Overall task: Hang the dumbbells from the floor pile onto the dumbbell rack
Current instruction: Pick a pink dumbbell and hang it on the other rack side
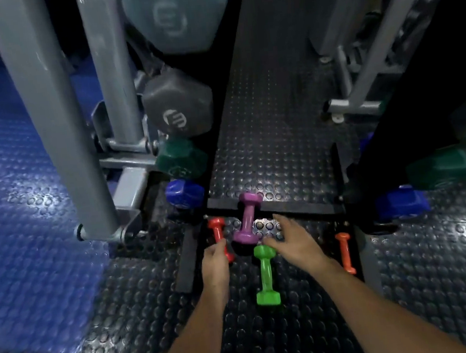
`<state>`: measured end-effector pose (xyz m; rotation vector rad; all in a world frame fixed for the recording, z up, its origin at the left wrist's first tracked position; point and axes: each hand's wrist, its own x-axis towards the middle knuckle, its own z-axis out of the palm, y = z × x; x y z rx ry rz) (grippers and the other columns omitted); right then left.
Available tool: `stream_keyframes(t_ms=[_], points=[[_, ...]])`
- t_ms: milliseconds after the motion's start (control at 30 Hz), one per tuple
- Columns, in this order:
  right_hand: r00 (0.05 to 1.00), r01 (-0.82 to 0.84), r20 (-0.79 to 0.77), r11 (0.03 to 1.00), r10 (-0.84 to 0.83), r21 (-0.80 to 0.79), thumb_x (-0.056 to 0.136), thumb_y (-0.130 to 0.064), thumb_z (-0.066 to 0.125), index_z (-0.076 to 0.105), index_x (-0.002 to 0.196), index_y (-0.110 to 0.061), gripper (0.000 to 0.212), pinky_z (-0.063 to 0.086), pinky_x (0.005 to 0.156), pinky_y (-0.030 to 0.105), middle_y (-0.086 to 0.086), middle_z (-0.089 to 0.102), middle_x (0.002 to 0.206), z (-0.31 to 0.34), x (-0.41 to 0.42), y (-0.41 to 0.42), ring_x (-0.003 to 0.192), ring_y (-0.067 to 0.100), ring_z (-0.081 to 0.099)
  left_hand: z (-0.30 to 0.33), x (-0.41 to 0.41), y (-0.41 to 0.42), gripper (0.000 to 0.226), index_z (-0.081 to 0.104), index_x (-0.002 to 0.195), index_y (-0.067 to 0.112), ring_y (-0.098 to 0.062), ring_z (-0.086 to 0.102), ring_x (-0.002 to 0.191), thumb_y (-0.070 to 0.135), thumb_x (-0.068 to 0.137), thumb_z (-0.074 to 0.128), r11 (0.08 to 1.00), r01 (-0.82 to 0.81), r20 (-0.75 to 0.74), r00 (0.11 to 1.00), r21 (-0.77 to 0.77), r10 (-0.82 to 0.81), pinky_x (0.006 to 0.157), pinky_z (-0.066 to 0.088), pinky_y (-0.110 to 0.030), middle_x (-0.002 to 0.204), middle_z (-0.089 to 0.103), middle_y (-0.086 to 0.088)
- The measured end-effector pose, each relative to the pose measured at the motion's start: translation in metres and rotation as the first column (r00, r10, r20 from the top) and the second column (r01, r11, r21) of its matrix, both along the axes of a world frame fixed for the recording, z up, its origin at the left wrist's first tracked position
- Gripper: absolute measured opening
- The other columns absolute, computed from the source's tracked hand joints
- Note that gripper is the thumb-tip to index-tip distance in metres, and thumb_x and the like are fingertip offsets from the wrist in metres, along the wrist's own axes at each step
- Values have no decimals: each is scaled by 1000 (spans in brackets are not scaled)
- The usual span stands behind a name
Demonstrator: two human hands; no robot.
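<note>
Small dumbbells lie on the studded rubber floor. My left hand (pixel 215 260) grips the red dumbbell (pixel 218 231) by its handle. To its right a purple dumbbell (pixel 247 218) leans on the black base bar (pixel 301 208) of the dumbbell rack. My right hand (pixel 291 239) hovers with spread fingers over the near head of the purple dumbbell and the far head of the green dumbbell (pixel 266 276). An orange dumbbell (pixel 345 252) lies at the right. On the rack's left side hang a blue (pixel 184 193), a dark green (pixel 181 158) and a grey dumbbell (pixel 178 104).
A grey metal frame (pixel 47 115) with a foot stands at the left, and another grey frame (pixel 361 99) at the back right. Blue (pixel 401 201) and green (pixel 441 171) dumbbell heads sit at the right. Blue matting (pixel 11 185) covers the left floor.
</note>
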<state>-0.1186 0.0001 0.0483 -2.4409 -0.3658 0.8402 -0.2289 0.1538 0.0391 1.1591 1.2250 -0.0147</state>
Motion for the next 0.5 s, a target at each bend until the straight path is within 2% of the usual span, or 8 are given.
stream_keyframes(t_ms=[100,133,233,300,333,400,433,500], points=[[998,-50,32,999,51,-15,95,-47,66,37,157,-20,74,39,115,43,11,46,154,-18,26,12,139,29,47,-30,22,-5,28,64,102,17,-18,57,80,44,101,55,989,-57,-44,998,-138,52,72,44,-35,91,61,-4],[997,-64,43,998,65,-17,95,-46,66,40,155,-18,71,40,112,43,13,49,152,-23,34,16,137,29,49,-37,28,-6,32,63,106,16,-18,57,83,46,100,55,980,-82,-60,996,-182,72,71,44,-34,91,60,-2],[992,-102,70,995,101,8,94,-46,66,48,148,-17,64,42,99,37,9,57,134,-36,56,31,127,29,55,-55,45,-11,38,60,110,15,-23,55,102,51,98,57,943,-135,-68,990,-304,121,83,45,-35,99,56,-2],[987,-128,95,992,127,14,95,-45,67,49,146,-19,60,40,93,33,6,54,125,-43,70,39,119,27,57,-65,54,-12,42,55,116,14,-25,52,108,52,99,56,925,-164,-72,986,-344,148,94,42,-36,107,53,-7],[984,-142,110,990,141,5,95,-44,67,50,146,-19,59,39,92,31,5,52,123,-45,77,43,115,25,56,-70,57,-12,40,52,113,15,-25,52,105,52,99,55,918,-175,-62,985,-356,164,94,42,-34,107,51,-8],[977,-170,127,985,172,-27,96,-41,67,49,145,-16,58,37,91,30,4,48,122,-50,88,51,108,19,51,-75,62,-11,38,54,109,16,-23,51,91,53,100,54,911,-201,-62,980,-359,191,83,43,-30,101,51,-8],[974,-180,131,983,184,-41,95,-41,67,48,145,-15,60,38,91,31,6,49,125,-53,93,55,108,18,50,-79,65,-11,41,56,117,17,-23,51,92,54,100,53,905,-208,-62,978,-372,200,84,43,-31,106,53,-10],[971,-193,128,979,201,-68,93,-43,69,46,146,-15,64,42,95,36,8,52,132,-61,100,64,117,22,54,-88,67,-11,62,50,143,10,-28,50,112,55,100,51,887,-212,-58,977,-411,206,101,41,-38,132,53,-18]])
